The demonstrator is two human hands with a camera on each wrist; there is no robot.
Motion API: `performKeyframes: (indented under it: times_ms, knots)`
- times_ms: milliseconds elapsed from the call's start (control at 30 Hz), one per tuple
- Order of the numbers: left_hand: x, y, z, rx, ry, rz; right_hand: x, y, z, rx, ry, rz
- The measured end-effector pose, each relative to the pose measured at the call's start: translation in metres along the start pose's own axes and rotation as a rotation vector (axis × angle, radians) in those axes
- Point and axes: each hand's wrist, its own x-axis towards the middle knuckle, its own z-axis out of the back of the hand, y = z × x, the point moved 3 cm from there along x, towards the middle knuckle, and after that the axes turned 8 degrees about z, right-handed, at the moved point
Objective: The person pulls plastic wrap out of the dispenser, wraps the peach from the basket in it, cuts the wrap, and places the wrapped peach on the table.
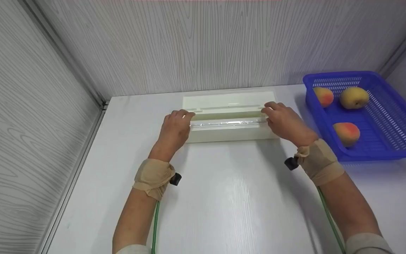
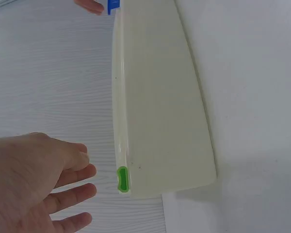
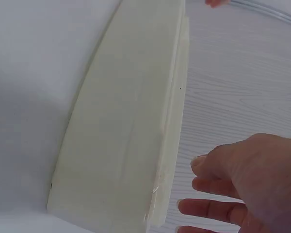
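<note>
A long off-white box (image 1: 232, 134) with its lid (image 1: 229, 100) raised at the back lies on the white table. It looks like a cling film dispenser. Clear wrinkled film (image 1: 229, 123) lies along its front lip. My left hand (image 1: 175, 128) is at the left end of the opening, fingers bent loosely. At the right end is my right hand (image 1: 285, 121), thumb near the fingers. Both wrist views show slightly bent, separated fingers beside the box, with nothing visible in them. A green end piece (image 2: 122, 179) shows on the box in the left wrist view.
A blue plastic basket (image 1: 375, 153) stands to the right, near my right wrist. In it are a yellow round fruit (image 1: 354, 98), a red-yellow peach (image 1: 346, 134) and another peach (image 1: 323, 96). Wood-grain panels (image 1: 174, 46) rise behind the table and at both sides.
</note>
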Motion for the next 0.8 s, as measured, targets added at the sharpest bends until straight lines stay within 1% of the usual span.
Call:
performKeyframes:
  times_ms: [100,167,233,333,433,567,633,800]
  knots:
    - [0.008,-0.004,-0.002,0.02,0.033,-0.022,0.006,0.001,0.0,-0.013,0.042,0.039]
    - [0.014,-0.007,-0.005,0.046,0.038,-0.043,0.009,0.001,-0.001,-0.024,0.081,0.062]
    - [0.019,-0.009,-0.007,0.071,0.028,-0.063,0.011,0.001,-0.002,-0.038,0.121,0.078]
    - [0.026,-0.012,-0.012,0.089,0.03,-0.079,0.014,0.001,-0.005,-0.038,0.179,0.075]
    - [0.032,-0.013,-0.017,0.116,0.08,-0.072,0.016,-0.001,-0.009,-0.012,0.216,0.055]
    - [0.041,-0.017,-0.022,0.212,0.152,-0.073,0.018,-0.003,-0.014,0.009,0.222,0.049]
    - [0.045,-0.021,-0.023,0.274,0.148,-0.088,0.02,-0.004,-0.015,-0.004,0.213,0.063]
    - [0.05,-0.03,-0.024,0.411,0.111,-0.138,0.022,-0.006,-0.018,-0.058,0.182,0.093]
